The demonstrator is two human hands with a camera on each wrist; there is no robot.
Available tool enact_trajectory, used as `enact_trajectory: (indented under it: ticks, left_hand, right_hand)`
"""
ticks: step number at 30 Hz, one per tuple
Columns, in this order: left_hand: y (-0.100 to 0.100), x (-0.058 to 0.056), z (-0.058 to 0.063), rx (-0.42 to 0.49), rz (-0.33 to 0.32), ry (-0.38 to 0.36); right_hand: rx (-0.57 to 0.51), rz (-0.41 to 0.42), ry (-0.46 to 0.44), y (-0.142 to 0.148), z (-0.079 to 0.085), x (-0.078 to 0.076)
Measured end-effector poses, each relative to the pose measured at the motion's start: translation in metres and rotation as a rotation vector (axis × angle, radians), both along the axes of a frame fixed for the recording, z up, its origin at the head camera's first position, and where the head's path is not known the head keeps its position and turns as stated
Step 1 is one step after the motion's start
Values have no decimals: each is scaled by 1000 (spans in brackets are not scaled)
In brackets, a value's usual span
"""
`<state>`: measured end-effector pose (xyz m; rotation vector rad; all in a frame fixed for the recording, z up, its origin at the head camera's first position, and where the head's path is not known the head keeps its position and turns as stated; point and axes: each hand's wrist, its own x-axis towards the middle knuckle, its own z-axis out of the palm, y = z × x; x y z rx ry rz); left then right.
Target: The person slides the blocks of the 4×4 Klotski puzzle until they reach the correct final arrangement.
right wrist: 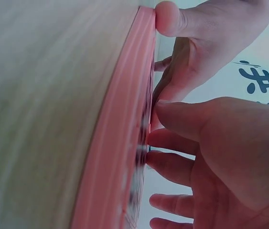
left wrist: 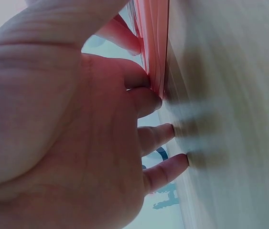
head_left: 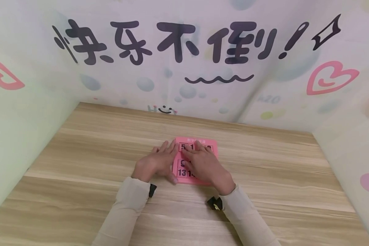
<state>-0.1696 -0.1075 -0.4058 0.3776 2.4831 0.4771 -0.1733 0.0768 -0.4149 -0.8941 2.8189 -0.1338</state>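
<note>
A pink sliding number puzzle (head_left: pixel 179 139) lies flat on the table in the head view. Tiles 5, 1, 9, 13 and 14 can be read, and a bare pink slot shows between 5 and 9. My left hand (head_left: pixel 156 162) rests along its left side, thumb at the near left corner. The left wrist view shows those fingers (left wrist: pixel 167 169) touching the tabletop beside the puzzle's edge (left wrist: pixel 156 43). My right hand (head_left: pixel 204 165) lies over the board, fingertips on the tiles, hiding those in the middle and right. Seen from the right wrist, its thumb (right wrist: pixel 177 114) is at the board's face.
The wood-grain table (head_left: pixel 273 164) extends on all sides of the puzzle. Behind it hangs a white printed cloth (head_left: pixel 172 92) with large black characters and hearts. Pale side walls (head_left: pixel 15 130) enclose the table. Small black devices (head_left: pixel 215 203) sit by both wrists.
</note>
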Motion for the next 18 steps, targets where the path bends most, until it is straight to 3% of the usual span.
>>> enact_trajectory:
  ticks: [18]
  left_hand:
    - [0,0,-1,10,11,-6]
  right_hand:
    - [6,-4,-30,-2,5,6]
